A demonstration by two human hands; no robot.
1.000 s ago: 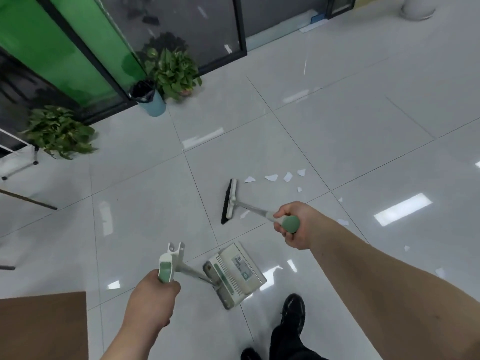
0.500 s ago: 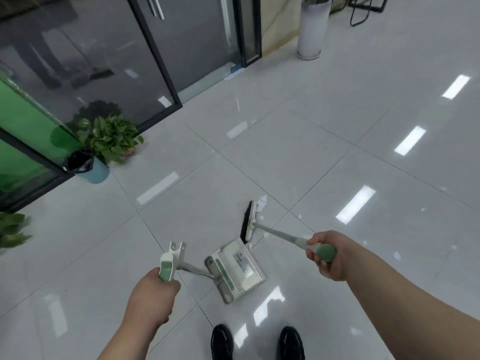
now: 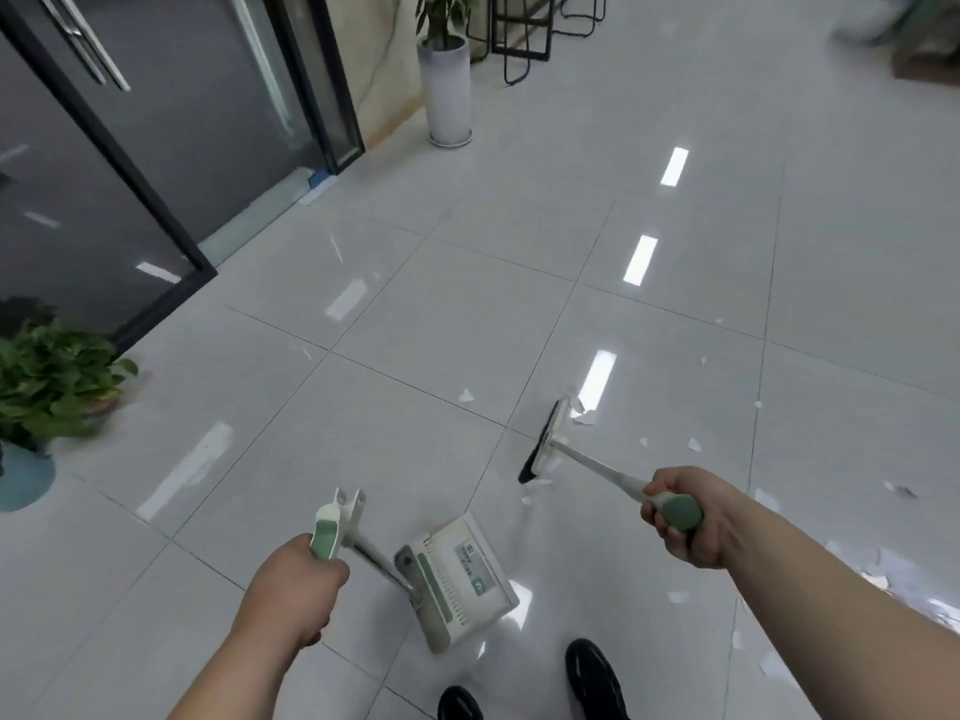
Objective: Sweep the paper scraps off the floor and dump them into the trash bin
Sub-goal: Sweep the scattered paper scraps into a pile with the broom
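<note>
Glossy grey tile floor (image 3: 415, 314), white paper scraps (image 3: 693, 444) scattered right; right hand (image 3: 685, 517) fingers clamp black-bristled white broom (image 3: 545, 444), left hand (image 3: 291, 579) fingers clamp white-green dustpan (image 3: 457, 579), so sweep low, short strokes panward.

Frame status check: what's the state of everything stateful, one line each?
left hand, holding dustpan grip.
right hand, holding broom grip.
dustpan, tilted, low by the shoes; contents hidden.
broom, head down at floor among scraps.
scraps, scattered on floor, unswept.
bin, mostly cut off at left edge.
door, looks shut.
</note>
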